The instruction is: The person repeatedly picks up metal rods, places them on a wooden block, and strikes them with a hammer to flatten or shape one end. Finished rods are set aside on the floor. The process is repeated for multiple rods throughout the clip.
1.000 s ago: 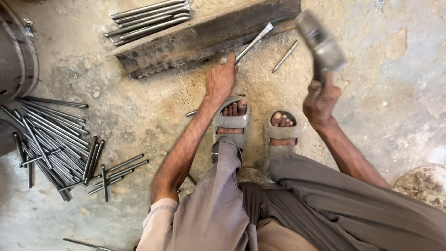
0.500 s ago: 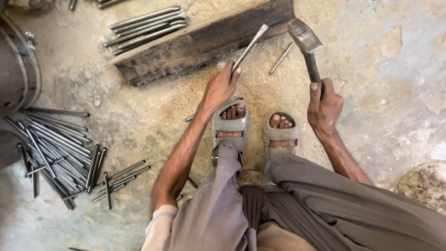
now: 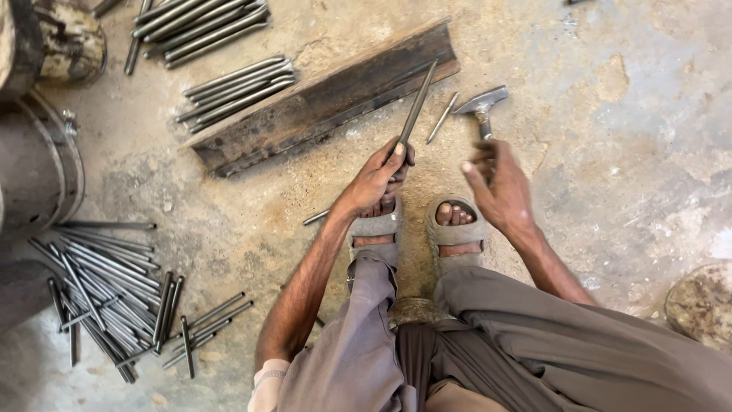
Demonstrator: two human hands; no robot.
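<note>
My left hand grips the near end of a thin metal rod. The rod's far end rests on a long rusty steel beam lying slantwise on the floor. My right hand hovers with fingers spread just behind a hammer, whose head lies on the floor. The hammer's handle runs under my fingertips, and no firm hold shows. A short loose rod lies between the held rod and the hammer. My sandalled feet sit just below both hands.
Bundles of cut rods lie beyond the beam and at the top. A large scattered pile of rods is on the left beside a metal drum. A round dusty object sits at the right edge.
The hammer came down from its raised position to the floor, and my right hand loosened around its handle. My left hand kept hold of the rod on the beam.
</note>
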